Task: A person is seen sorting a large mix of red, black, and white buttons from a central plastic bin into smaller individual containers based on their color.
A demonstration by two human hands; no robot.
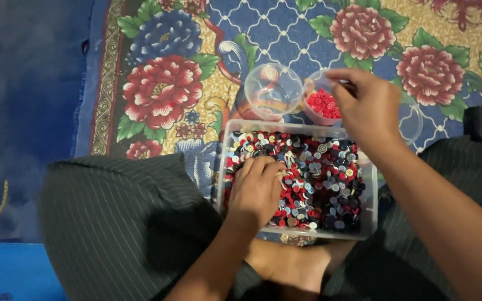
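Inside the clear tub (370, 214), left hand (256, 188) curls on buttons (324, 178); right hand (368, 106) pinches over the red-button cup (320, 106).

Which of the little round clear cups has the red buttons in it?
The cup of red buttons under the right hand. The clear cup to its left holds no buttons, and another clear cup shows behind the hand, contents hidden.

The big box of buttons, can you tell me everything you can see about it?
The clear plastic box is rectangular, open on top, and sits on the flowery carpet between the person's knees. It is filled with small round buttons, mostly red, dark blue and black, plus a few pale ones. The left hand rests in the buttons. Two small clear cups stand just behind it.
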